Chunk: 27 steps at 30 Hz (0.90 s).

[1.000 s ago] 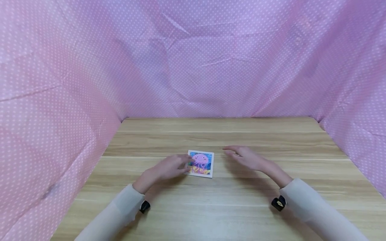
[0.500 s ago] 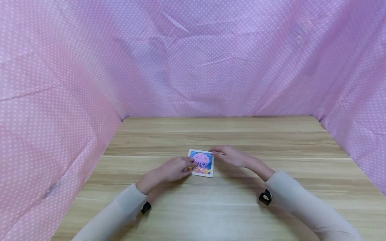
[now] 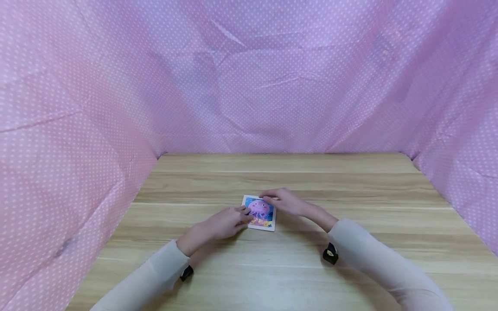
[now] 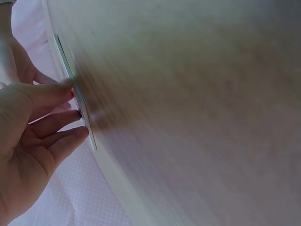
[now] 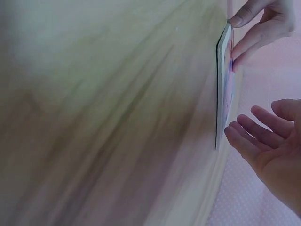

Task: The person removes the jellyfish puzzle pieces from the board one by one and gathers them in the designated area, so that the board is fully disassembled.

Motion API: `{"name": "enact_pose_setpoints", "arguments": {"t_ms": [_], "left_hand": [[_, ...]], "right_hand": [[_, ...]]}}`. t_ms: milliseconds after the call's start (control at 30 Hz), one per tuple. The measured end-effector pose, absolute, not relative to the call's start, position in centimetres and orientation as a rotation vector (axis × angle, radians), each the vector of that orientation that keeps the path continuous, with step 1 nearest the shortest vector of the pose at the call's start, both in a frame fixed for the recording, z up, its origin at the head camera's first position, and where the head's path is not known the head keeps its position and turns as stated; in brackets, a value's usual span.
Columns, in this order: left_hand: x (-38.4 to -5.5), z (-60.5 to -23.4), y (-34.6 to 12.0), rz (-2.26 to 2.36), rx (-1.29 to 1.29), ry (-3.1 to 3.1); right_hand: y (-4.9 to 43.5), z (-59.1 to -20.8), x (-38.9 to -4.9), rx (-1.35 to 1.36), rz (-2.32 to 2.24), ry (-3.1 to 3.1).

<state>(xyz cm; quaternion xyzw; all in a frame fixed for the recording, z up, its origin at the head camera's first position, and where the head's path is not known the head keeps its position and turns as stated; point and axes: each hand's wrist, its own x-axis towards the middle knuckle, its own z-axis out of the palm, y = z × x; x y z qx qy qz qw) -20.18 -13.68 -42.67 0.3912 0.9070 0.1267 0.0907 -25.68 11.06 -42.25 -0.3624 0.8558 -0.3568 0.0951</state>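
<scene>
A square picture board, with a white border and a pink jellyfish in a blue sea scene, lies flat on the wooden table. My left hand rests its fingertips on the board's left part. In the left wrist view, the left thumb touches the near edge. Over the board's far right corner is my right hand, its fingers relaxed and extended. The right wrist view shows the right fingertips close to the board's face, apart or barely touching; I cannot tell which.
The wooden table spreads around the board on all sides. Pink dotted cloth hangs behind the table and along both sides. Each wrist wears a black strap, such as the right strap.
My right hand has moved left, from beside the board to over its far right corner. My left fingers have shifted slightly further over the board's left part. The board has stayed about where it was.
</scene>
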Motion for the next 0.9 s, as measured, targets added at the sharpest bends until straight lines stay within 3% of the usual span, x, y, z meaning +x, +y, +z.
{"name": "enact_pose_setpoints", "arguments": {"t_ms": [700,900], "left_hand": [[-20.4,-42.6,-13.7,0.449,1.243,2.677],[-20.4,-42.8,-13.7,0.430,1.268,2.697]], "right_hand": [[7.6,-42.7,-27.3,-1.022,-1.041,2.492],[7.1,-43.6,-28.2,-1.115,-0.926,2.518]]}}
